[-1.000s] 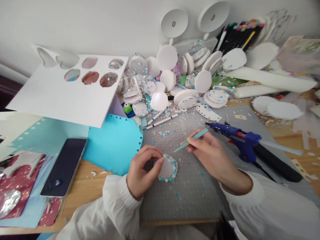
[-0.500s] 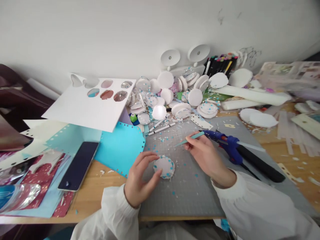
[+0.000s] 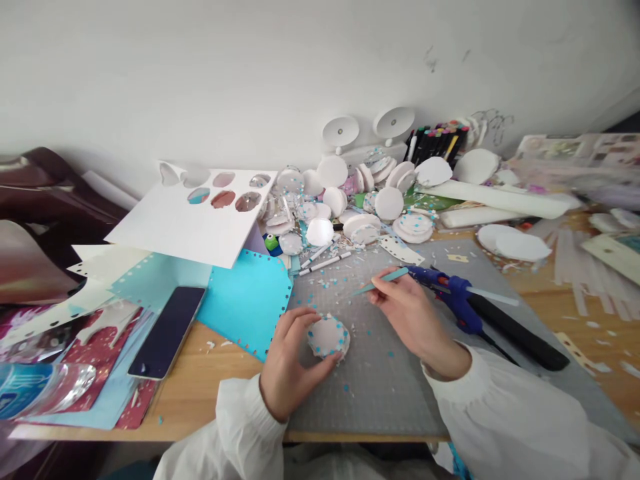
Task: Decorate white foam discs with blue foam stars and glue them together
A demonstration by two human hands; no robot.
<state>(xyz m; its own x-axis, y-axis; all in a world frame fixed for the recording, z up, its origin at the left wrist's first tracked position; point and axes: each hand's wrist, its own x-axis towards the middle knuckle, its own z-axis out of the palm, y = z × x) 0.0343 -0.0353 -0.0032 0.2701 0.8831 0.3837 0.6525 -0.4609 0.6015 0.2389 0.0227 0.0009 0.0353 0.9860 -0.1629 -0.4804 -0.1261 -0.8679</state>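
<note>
A round white disc [image 3: 327, 335] edged with small blue stars lies flat on the grey cutting mat [image 3: 380, 400]. My left hand [image 3: 294, 357] spans its left side, fingertips at the upper rim and thumb at the lower rim. To the right, above the mat, my right hand [image 3: 403, 310] pinches teal tweezers [image 3: 393, 276], whose thin tips point left. Nothing that I can make out sits between those tips. Loose blue stars and white scraps are scattered over the mat around the disc.
A blue glue gun [image 3: 450, 293] lies just right of my right hand. White discs [image 3: 363, 227] are heaped along the back. On the left are a phone [image 3: 167, 331], blue paper [image 3: 245, 300], a white sheet with holes [image 3: 180, 223] and a plastic bottle [image 3: 45, 387].
My left thumb has moved down and right onto the disc's lower rim. The right hand still holds the tweezers in nearly the same place. The camera view has shifted slightly.
</note>
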